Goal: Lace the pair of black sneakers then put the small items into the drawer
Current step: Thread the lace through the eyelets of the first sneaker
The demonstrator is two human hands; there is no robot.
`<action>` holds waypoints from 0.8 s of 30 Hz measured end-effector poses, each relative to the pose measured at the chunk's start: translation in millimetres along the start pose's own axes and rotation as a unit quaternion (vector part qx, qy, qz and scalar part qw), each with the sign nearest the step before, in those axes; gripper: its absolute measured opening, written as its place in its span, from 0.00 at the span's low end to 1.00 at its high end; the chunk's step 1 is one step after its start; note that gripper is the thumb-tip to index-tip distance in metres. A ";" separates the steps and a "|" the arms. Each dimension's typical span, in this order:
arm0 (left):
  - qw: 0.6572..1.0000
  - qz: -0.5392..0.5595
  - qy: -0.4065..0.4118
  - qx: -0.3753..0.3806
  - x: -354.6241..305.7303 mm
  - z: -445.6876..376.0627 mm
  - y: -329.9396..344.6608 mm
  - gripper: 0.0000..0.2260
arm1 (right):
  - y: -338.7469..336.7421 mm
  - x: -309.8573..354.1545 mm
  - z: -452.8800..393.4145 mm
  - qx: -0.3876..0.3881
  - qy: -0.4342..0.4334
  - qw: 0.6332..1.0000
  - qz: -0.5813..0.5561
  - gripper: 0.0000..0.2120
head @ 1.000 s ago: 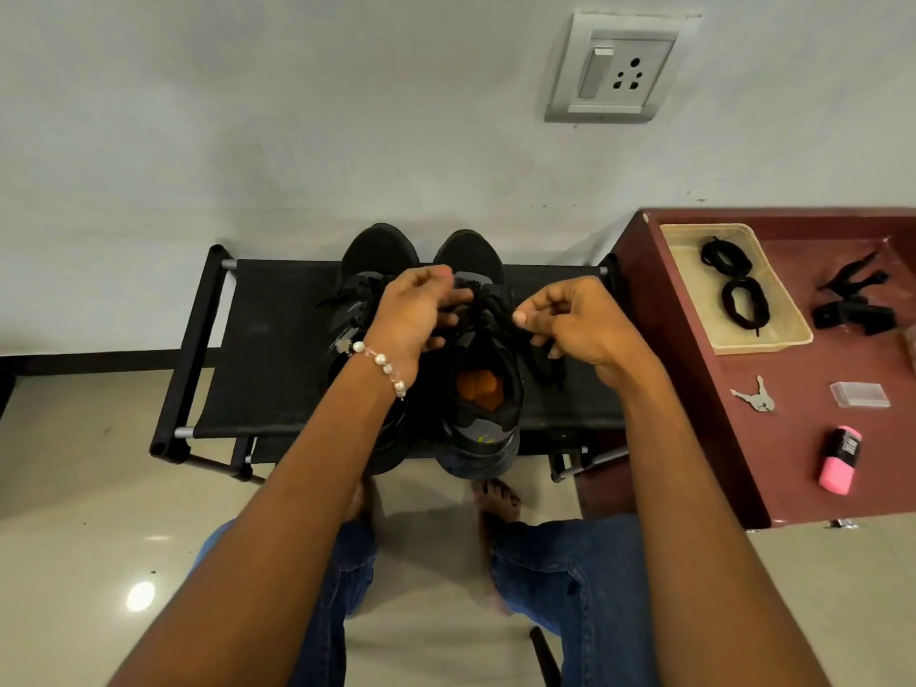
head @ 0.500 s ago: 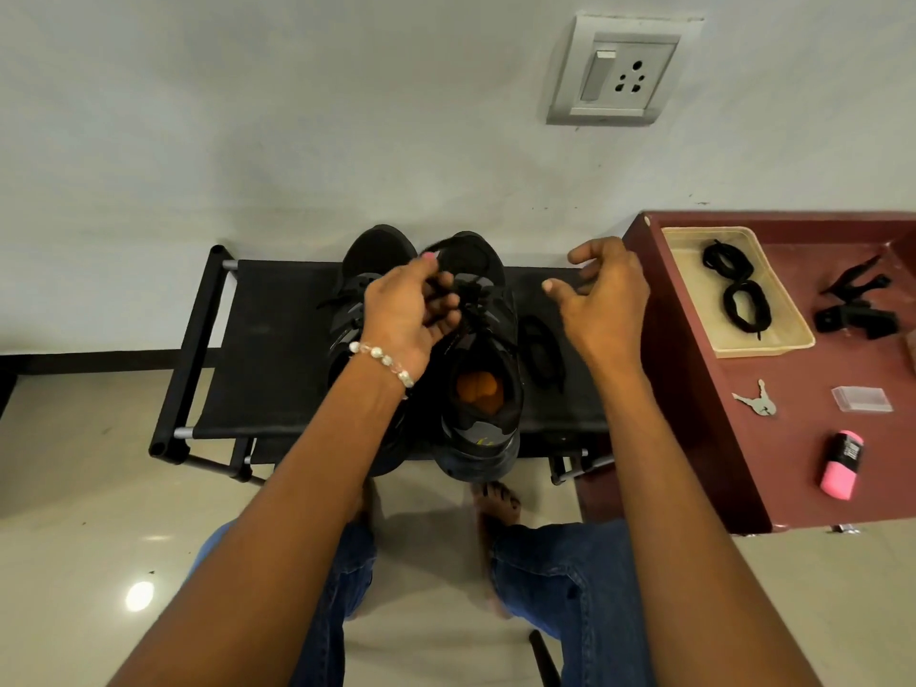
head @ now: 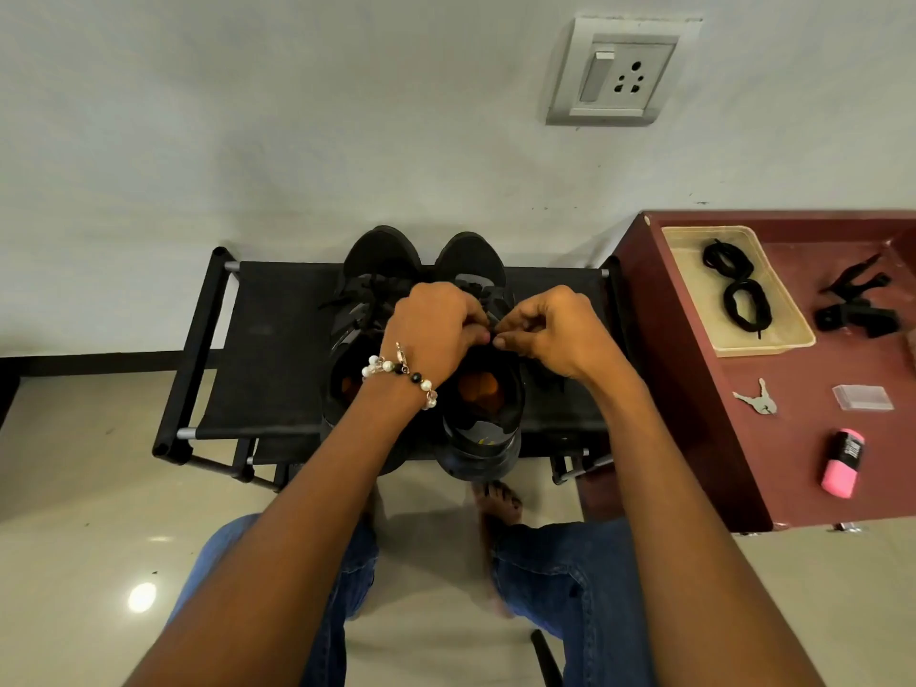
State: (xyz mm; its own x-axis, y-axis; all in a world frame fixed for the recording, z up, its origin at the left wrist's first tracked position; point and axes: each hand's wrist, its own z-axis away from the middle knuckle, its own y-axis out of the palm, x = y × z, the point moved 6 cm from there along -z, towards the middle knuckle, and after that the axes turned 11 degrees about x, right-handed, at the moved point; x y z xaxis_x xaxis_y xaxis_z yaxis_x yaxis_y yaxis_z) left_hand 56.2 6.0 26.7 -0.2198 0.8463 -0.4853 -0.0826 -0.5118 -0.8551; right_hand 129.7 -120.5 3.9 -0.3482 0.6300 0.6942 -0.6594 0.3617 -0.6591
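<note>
Both hands, left hand [head: 436, 329] & right hand [head: 555, 329], are pinching thin black lace [head: 490, 334] over right-side black fabric sneaker [head: 481, 389] on black bench [head: 277, 349]; lace prob. limp, light: grip nr tip.

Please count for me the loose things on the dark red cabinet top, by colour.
Black: 3, two coiled laces in the beige tray, one clip
Pink: 1, highlighter
Silver: 1, keys
Clear: 1, small case
Beige: 1, the tray
Total: 7
</note>
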 end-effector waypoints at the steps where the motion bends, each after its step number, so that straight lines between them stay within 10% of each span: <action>1: 1.000 -0.005 0.006 0.020 1.0 -1.6 4.2 0.10 | 0.3 -0.8 -0.1 -0.001 0.004 1.000 -0.007 0.04; 24: 0.998 0.003 -0.057 -0.013 15.4 -16.7 17.6 0.09 | 5.9 -2.8 1.6 0.016 0.006 0.996 -0.082 0.14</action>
State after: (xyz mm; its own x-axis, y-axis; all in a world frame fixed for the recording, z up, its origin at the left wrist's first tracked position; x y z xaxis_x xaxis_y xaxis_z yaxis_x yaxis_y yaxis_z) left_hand 67.6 12.5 1.1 -0.3290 0.8203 -0.4679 -0.0569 -0.5118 -0.8572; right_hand 125.8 -121.2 -1.5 -0.2265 0.5716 0.7886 -0.7273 0.4393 -0.5273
